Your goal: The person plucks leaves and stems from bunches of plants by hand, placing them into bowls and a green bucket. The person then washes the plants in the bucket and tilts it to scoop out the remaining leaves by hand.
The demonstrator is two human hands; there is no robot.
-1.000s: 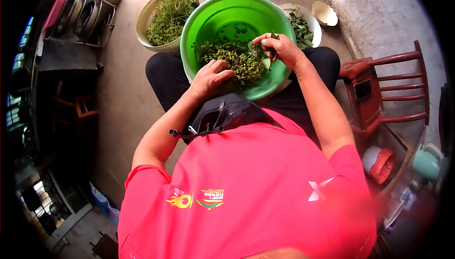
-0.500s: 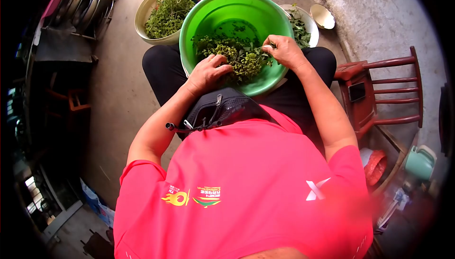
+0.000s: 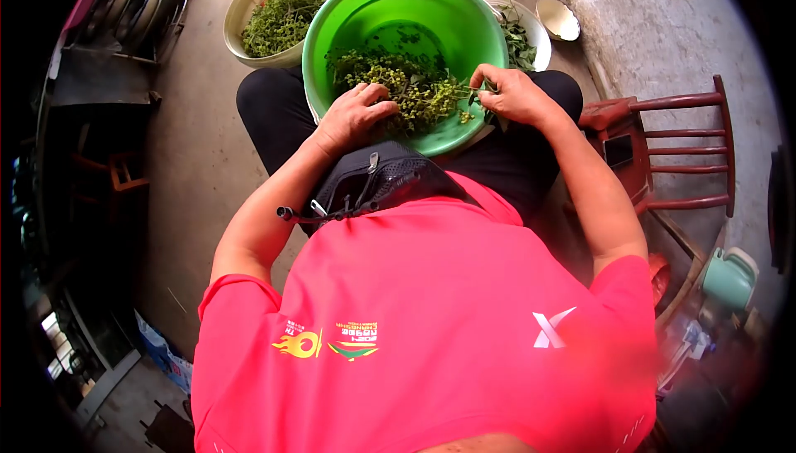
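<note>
Knobbly sprigs (image 3: 424, 101) lie in a smooth basin (image 3: 460, 26), left hand (image 3: 355, 115) touching them, grip unclear, right hand (image 3: 516, 96) pinching leaves (image 3: 496, 118).

My right hand (image 3: 516, 95) has shifted rightward since half a second ago, out over the right rim of the green basin (image 3: 390, 5). Dark leaves (image 3: 496, 115) now show below my fingers. My right sleeve (image 3: 620, 291) has swung outward, hiding most of the red bag (image 3: 659, 276).
</note>
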